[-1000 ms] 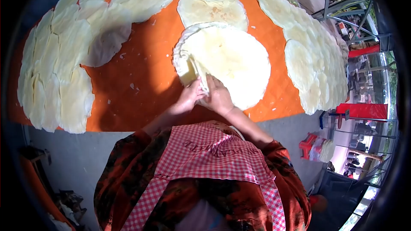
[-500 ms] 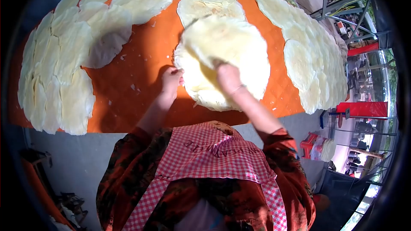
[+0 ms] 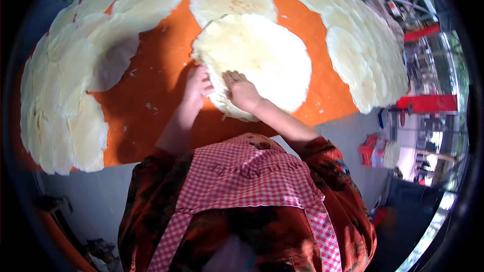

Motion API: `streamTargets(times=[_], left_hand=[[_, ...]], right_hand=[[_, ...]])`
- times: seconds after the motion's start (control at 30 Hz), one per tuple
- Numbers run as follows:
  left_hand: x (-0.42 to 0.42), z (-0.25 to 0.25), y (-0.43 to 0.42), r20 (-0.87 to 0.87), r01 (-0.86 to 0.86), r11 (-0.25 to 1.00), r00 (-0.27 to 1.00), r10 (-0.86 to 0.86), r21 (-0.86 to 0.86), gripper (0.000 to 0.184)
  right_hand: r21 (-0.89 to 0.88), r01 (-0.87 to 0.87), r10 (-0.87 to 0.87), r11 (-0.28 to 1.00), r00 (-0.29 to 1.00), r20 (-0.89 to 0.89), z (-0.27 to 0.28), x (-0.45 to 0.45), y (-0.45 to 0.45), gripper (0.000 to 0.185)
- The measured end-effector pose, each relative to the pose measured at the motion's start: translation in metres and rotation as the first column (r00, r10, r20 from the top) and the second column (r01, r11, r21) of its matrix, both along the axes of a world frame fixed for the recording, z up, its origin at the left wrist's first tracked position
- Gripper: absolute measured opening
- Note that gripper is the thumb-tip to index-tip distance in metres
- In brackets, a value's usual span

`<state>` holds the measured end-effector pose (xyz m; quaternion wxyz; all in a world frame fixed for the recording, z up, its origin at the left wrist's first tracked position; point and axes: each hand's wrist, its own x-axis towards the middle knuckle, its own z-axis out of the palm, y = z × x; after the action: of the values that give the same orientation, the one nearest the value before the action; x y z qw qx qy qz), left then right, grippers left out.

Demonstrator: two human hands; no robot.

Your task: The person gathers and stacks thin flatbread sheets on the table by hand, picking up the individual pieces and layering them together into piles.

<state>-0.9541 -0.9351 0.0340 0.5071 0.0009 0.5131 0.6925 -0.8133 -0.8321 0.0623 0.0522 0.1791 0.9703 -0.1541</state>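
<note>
A round stack of thin pale sheets [image 3: 267, 60] lies on the orange table [image 3: 161, 70], its left edge ragged and layered. My left hand [image 3: 198, 84] is at that left edge, with its fingers curled against the rim; whether they pinch a sheet is too small to tell. On top of the stack, near its lower left part, my right hand [image 3: 242, 91] rests palm down with its fingers on the top sheet, which lies flat. Just beyond the stack, a lightly browned sheet [image 3: 232, 2] shows partly from under it.
Overlapping sheets [image 3: 60, 95] cover the table's left side and far edge. More sheets [image 3: 358, 50] lie along the right side. A red stool [image 3: 368, 149] stands on the grey floor at the right, beside a pale round pile [image 3: 391, 154].
The top sheet's lifted, folded left part has come down flat. My right hand has moved left and toward me from mid-stack, and my left hand stays by the left edge. The view has shifted slightly.
</note>
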Motion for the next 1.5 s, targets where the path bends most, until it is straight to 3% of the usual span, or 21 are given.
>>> streamTargets(times=[0.07,0.13,0.2,0.23,0.27,0.33,0.4,0.5,0.6,0.63,0.73,0.77,0.93,1.07,1.13,1.2,1.27,1.3,1.4,1.5], left_hand=[[0.012,0.029,0.005,-0.151,-0.035,0.969,0.989,-0.002,-0.243,0.049],[0.014,0.011,0.009,-0.211,0.065,0.957,0.969,-0.129,-0.284,0.046],[0.006,-0.035,0.008,-0.166,0.137,0.961,0.970,-0.180,-0.238,0.042],[0.010,-0.014,0.010,-0.117,0.091,0.951,0.985,-0.130,-0.294,0.036],[0.009,-0.014,0.013,-0.021,0.069,0.970,0.997,-0.076,-0.233,0.035],[0.005,-0.016,0.015,0.183,0.011,0.992,0.983,0.012,-0.123,0.034],[0.008,0.006,0.024,0.218,-0.048,0.991,0.973,0.075,-0.126,0.033],[0.006,0.019,0.035,0.248,-0.108,0.984,0.959,0.140,-0.138,0.035],[0.002,0.014,0.034,0.212,-0.071,0.996,0.974,0.082,-0.060,0.035],[0.002,0.014,0.034,0.218,-0.072,0.993,0.972,0.090,-0.090,0.035],[0.003,0.012,0.031,0.229,-0.068,0.986,0.968,0.101,-0.150,0.036],[0.003,0.003,0.029,0.228,-0.054,0.988,0.970,0.087,-0.147,0.036],[0.007,-0.001,0.029,0.228,-0.080,0.988,0.968,0.109,-0.132,0.041],[0.007,0.002,0.025,0.195,-0.066,0.995,0.978,0.079,-0.072,0.043],[0.007,0.000,0.021,0.195,-0.059,0.997,0.978,0.070,-0.058,0.038],[0.006,-0.003,0.021,0.217,-0.081,0.992,0.971,0.101,-0.097,0.029],[0.005,-0.009,0.019,0.218,-0.075,0.990,0.971,0.101,-0.122,0.031],[0.005,-0.007,0.019,0.218,-0.072,0.989,0.971,0.100,-0.132,0.031],[0.009,-0.002,0.020,0.233,-0.097,0.982,0.963,0.133,-0.160,0.033],[0.011,0.002,0.018,0.215,-0.097,0.983,0.968,0.130,-0.158,0.034]], right_hand=[[-0.064,-0.020,0.022,0.998,1.000,0.023,0.009,0.005,-0.001,0.055],[-0.002,-0.057,0.054,0.998,0.944,-0.326,-0.001,0.019,-0.003,0.045],[-0.202,0.106,-0.186,0.974,0.882,-0.432,0.001,0.045,0.002,0.031],[-0.303,0.171,-0.302,0.937,0.832,-0.465,0.003,0.062,0.007,0.024],[-0.336,0.277,-0.428,0.900,0.710,-0.560,0.004,0.082,0.005,0.009],[-0.552,0.446,-0.680,0.705,0.645,-0.348,-0.015,0.122,0.011,0.008],[-0.624,0.521,-0.777,0.582,0.584,-0.235,-0.025,0.149,0.024,0.009],[-0.573,0.388,-0.670,0.722,0.598,-0.440,-0.031,0.158,0.034,0.013],[-0.128,0.268,-0.281,0.955,0.677,-0.681,-0.026,0.148,0.047,0.024],[-0.091,0.284,-0.266,0.954,0.672,-0.691,-0.025,0.148,0.050,0.027],[-0.462,0.377,-0.593,0.803,0.593,-0.545,-0.018,0.149,0.049,0.022],[-0.395,0.405,-0.565,0.825,0.597,-0.569,-0.013,0.150,0.044,0.023],[-0.192,0.101,-0.204,0.976,0.727,-0.655,-0.015,0.129,0.011,0.037],[-0.075,0.150,-0.164,0.986,0.755,-0.635,-0.023,0.119,0.023,0.044],[-0.017,0.203,-0.173,0.979,0.786,-0.593,-0.028,0.119,0.052,0.049],[-0.143,0.143,-0.185,0.979,0.922,-0.339,-0.003,0.123,0.091,0.053],[-0.093,0.082,-0.109,0.992,0.939,-0.325,-0.008,0.124,0.124,0.056],[-0.149,0.098,-0.128,0.984,0.970,-0.207,-0.002,0.123,0.132,0.057],[-0.158,-0.006,0.000,0.987,0.999,-0.034,0.010,0.116,0.142,0.056],[-0.025,-0.184,0.185,0.983,0.983,0.019,-0.002,0.117,0.151,0.048]])
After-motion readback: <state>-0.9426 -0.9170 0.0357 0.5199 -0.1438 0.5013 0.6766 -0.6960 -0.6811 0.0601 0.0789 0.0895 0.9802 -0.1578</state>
